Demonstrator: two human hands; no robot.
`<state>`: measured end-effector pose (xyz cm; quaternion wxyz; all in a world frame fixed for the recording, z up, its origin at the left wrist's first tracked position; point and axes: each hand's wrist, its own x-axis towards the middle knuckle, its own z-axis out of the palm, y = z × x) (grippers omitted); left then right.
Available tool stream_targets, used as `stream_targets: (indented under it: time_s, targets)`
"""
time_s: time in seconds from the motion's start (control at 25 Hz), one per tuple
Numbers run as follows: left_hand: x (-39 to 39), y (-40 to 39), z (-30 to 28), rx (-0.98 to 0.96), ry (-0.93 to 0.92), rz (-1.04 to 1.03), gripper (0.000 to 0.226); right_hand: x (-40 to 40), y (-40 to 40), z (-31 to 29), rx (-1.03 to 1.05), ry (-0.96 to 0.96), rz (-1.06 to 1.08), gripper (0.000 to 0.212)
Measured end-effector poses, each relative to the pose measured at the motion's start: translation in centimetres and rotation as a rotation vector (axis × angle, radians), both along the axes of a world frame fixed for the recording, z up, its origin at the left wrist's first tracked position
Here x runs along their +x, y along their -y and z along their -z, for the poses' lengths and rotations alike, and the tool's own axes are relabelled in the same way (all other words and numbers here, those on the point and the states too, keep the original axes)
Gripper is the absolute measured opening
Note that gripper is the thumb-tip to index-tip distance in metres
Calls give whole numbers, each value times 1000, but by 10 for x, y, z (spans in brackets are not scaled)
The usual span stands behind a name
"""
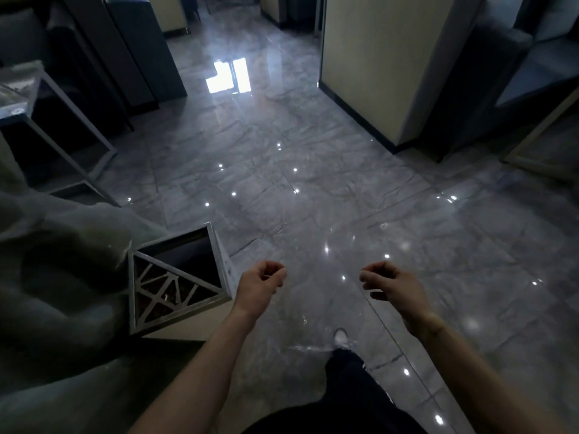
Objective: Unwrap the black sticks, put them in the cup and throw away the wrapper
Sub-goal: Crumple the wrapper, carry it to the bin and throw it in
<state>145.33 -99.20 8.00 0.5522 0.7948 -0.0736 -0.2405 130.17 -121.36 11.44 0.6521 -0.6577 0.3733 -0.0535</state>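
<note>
A glossy grey marble-look floor [282, 170] fills a dim room and mirrors small ceiling lights and one bright window patch. Taking the square bin [175, 277] as landmark: to its left lies a plastic-covered bulk [53, 277]; beyond it, further left, stands one metal-framed table [37, 120]; far to its right rises one cream pillar [382, 64]. One bin, two hands, one shoe [341, 337]. The left hand [260, 285] hangs just right of the bin, fingers curled loosely, holding nothing. The right hand [393, 285], further right, is half-curled and also empty. No black sticks, cup or wrapper can be seen.
</note>
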Motion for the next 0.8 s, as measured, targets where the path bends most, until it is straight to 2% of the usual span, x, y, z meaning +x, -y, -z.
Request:
stream_targets:
  time_s: [0.28,0.4,0.8]
  targets:
    - [64,103,-23,-12,-21,-96,4,87,110,-4,11,31,-62,2]
    - [88,134,-31,-36,-30,-139,7,120,145,-6,19,28,-111,5]
    - [184,157,-12,-62,-58,-275,7,251,191,2,26,4,-260,10]
